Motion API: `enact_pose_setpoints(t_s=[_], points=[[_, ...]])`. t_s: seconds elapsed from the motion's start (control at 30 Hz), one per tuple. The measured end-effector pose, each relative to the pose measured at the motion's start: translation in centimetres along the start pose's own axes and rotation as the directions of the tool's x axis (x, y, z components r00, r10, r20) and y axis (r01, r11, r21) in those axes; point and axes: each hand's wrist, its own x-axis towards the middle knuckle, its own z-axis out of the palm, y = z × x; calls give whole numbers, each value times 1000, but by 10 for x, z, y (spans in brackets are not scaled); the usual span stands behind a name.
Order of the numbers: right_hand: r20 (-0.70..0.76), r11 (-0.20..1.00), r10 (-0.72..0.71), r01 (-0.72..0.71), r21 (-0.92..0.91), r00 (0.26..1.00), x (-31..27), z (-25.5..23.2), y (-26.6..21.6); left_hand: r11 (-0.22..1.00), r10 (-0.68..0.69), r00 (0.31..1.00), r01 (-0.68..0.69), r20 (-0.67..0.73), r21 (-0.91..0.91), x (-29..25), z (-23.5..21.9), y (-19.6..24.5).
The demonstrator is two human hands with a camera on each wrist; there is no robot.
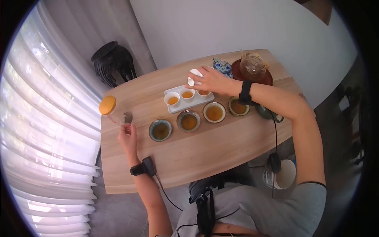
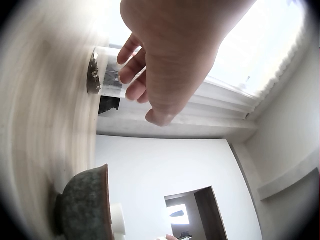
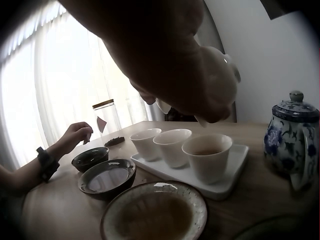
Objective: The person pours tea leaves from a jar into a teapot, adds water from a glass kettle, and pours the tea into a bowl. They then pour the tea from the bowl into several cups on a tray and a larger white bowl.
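"Where's the white pitcher?"

"The white pitcher (image 1: 196, 72) is up in the right hand (image 1: 215, 81), above the three white cups (image 1: 187, 93) on the pale tray (image 1: 190, 104)."

"How do the fingers sit?"

"Bent around it, back of the hand upward. The right arm reaches across from the side, elbow out. The thumb's exact place I can't tell."

"And the left hand (image 1: 128, 135)?"

"Loosely bent fingers, holding nothing, near the clear jar (image 2: 103, 67) but apart from it. That forearm points forward."

"Farther out?"

"Four tea bowls (image 1: 189, 121) line the near side; the blue-and-white teapot (image 1: 223, 68) stands beyond the right hand."
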Motion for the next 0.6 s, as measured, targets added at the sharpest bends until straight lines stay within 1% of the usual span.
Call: enact_pose_setpoints(t_s=[0.07,0.1,0.13,0.17,0.2,0.23,0.27,0.3,0.33,0.37,0.4,0.43,0.47,0.5,0.53,0.57,0.6], points=[[-44,991,135,-134,16,990,-4,-5,4,1000,6,1000,-6,-14,-12,0,2,-1],[-50,991,135,-135,15,990,-4,-13,5,1000,3,1000,-3,-15,-29,0,2,-2],[13,905,337,-328,269,941,-3,-26,5,999,2,1000,-3,-19,-45,2,1,1],[127,721,498,-491,490,858,-3,-39,4,999,6,1000,-7,-26,-40,2,0,4],[123,721,496,-487,493,860,-4,-49,3,996,34,999,-34,-5,-83,1,0,12],[121,579,558,-490,651,821,-7,-59,1,990,60,998,-58,15,-126,-2,-1,25],[137,417,610,-463,782,781,-11,-70,-4,991,52,999,-50,10,-123,-6,0,37],[171,340,607,-448,827,776,-24,-88,-23,981,16,992,9,124,-193,-11,-1,57],[164,353,611,-452,819,774,-29,-101,-38,963,-17,971,80,239,-256,-20,-2,76],[158,366,613,-455,812,774,-34,-110,-53,963,-34,972,94,233,-254,-32,-1,93],[172,330,604,-441,834,778,-39,-114,-70,932,-40,912,182,408,-315,-44,2,110],[188,292,598,-431,854,779,-45,-117,-86,891,-24,821,276,571,-359,-54,4,124],[197,291,591,-435,852,782,-49,-117,-102,887,-32,820,287,572,-361,-64,7,135],[184,289,589,-418,861,787,-51,-117,-116,869,-41,711,372,702,-326,-75,9,145],[172,286,588,-402,870,790,-53,-115,-129,850,-41,582,447,812,-277,-84,13,151],[180,285,584,-408,868,791,-54,-113,-140,845,-43,579,455,814,-280,-93,16,153],[162,288,604,-403,868,780,-54,-110,-150,855,-63,534,464,843,-230,-101,20,154]])
